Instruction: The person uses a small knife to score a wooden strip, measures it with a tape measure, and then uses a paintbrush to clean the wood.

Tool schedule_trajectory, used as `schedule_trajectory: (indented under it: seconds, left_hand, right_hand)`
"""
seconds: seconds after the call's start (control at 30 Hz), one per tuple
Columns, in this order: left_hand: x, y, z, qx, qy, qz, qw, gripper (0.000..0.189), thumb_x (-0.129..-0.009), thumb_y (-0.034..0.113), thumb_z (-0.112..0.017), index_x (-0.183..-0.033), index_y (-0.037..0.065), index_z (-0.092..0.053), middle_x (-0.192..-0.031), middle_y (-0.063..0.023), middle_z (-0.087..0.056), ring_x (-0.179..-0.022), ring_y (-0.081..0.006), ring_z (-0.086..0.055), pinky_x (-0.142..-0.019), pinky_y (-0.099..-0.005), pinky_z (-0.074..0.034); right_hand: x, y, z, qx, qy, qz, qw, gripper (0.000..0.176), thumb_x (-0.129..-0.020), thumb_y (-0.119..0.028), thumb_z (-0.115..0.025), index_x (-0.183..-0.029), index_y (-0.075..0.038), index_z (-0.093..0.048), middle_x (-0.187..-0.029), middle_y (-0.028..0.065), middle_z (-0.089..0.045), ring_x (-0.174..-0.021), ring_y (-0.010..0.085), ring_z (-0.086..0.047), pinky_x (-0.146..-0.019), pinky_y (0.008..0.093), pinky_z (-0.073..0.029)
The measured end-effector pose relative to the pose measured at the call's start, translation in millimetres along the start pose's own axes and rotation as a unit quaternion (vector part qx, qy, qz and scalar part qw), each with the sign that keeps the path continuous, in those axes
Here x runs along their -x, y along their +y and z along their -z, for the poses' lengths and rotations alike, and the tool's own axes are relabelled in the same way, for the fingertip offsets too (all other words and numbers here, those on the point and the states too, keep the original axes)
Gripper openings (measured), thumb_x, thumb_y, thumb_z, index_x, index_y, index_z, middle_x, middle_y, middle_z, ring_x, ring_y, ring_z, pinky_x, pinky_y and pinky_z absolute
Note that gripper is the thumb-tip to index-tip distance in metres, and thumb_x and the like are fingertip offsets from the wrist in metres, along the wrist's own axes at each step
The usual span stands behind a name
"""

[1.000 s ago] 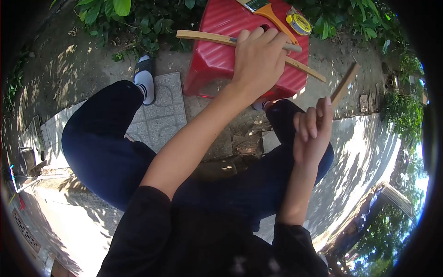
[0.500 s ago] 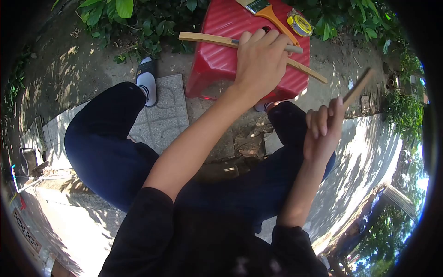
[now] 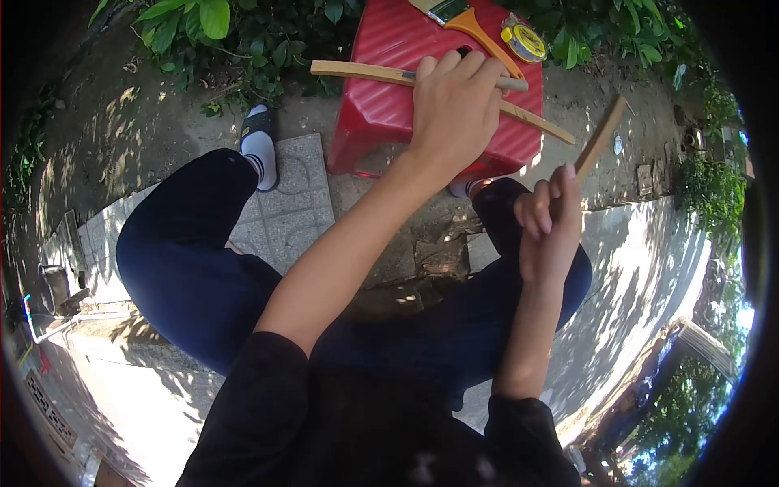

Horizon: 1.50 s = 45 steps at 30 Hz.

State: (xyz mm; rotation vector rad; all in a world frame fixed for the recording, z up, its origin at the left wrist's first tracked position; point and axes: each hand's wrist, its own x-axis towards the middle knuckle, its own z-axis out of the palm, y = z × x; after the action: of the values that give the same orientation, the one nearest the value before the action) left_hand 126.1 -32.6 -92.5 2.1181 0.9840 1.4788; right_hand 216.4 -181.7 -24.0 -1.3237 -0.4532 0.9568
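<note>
Over the red plastic stool, my left hand is closed, palm down, around a long wooden strip. The strip reaches out on both sides of the hand. A short grey bar pokes out from under the same fingers, lying along the strip; its middle is hidden by the hand. To the right of the stool, my right hand is raised with its fingers curled on a flat wooden stick. That stick points up and to the right, apart from the strip.
A paintbrush with an orange handle and a yellow tape measure lie on the stool's far part. Leafy plants border the stool. Patterned paving slabs lie by one foot, and a concrete strip runs along the right.
My right hand has moved left and slightly down with the wooden stick, and the stick stands a little steeper. My left hand keeps its grip on the strip over the stool.
</note>
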Motion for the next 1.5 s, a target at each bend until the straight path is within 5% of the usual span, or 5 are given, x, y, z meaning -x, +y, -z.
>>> schedule_trajectory:
  seconds: [0.8, 0.87, 1.03, 1.13, 1.5]
  left_hand:
    - [2, -4, 2, -0.029, -0.021, -0.001, 0.999, 0.006, -0.089, 0.013, -0.063, -0.093, 0.013, -0.068, -0.085, -0.0018, -0.063, -0.08, -0.0256, -0.057, -0.075, -0.0419, -0.036]
    - [-2, -4, 2, -0.023, -0.023, 0.007, 0.999, 0.006, -0.089, 0.012, -0.063, -0.092, 0.013, -0.068, -0.085, -0.0016, -0.063, -0.081, -0.0256, -0.057, -0.075, -0.0417, -0.037]
    - [5, -4, 4, -0.034, -0.015, 0.005, 0.999, 0.006, -0.089, 0.012, -0.063, -0.09, 0.014, -0.068, -0.085, -0.0014, -0.063, -0.082, -0.0256, -0.057, -0.076, -0.0414, -0.037]
    - [-1, -3, 2, -0.021, -0.025, 0.009, 0.999, 0.006, -0.089, 0.011, -0.063, -0.09, 0.013, -0.068, -0.085, -0.0015, -0.063, -0.083, -0.0255, -0.057, -0.076, -0.0416, -0.036]
    - [2, -7, 3, -0.034, -0.01, -0.003, 0.999, 0.007, -0.088, 0.012, -0.064, -0.093, 0.013, -0.069, -0.084, -0.0011, -0.062, -0.081, -0.0244, -0.056, -0.076, -0.0412, -0.036]
  right_hand:
    - [0, 6, -1, -0.028, 0.037, 0.065, 0.997, 0.036, -0.11, -0.036, -0.052, -0.082, -0.015, -0.043, -0.054, -0.0056, -0.03, -0.044, 0.0063, -0.019, -0.05, 0.0254, -0.025]
    - [9, 9, -4, 0.063, -0.121, -0.229, 0.964, 0.036, -0.11, -0.036, -0.052, -0.083, -0.014, -0.042, -0.053, -0.0042, -0.032, -0.044, 0.0075, -0.022, -0.051, 0.0243, -0.025]
    - [0, -1, -5, -0.046, 0.024, 0.107, 0.993, 0.033, -0.11, -0.034, -0.05, -0.086, -0.014, -0.04, -0.054, -0.005, -0.027, -0.047, 0.0059, -0.021, -0.05, 0.0254, -0.025]
    - [11, 12, -7, 0.058, -0.117, -0.189, 0.973, 0.036, -0.11, -0.034, -0.051, -0.083, -0.014, -0.04, -0.055, -0.0052, -0.029, -0.047, 0.0059, -0.021, -0.049, 0.0248, -0.025]
    - [1, 3, -8, 0.003, -0.026, 0.012, 1.0, 0.039, -0.111, -0.036, -0.049, -0.08, -0.014, -0.04, -0.054, -0.0046, -0.032, -0.046, 0.0057, -0.024, -0.048, 0.0246, -0.023]
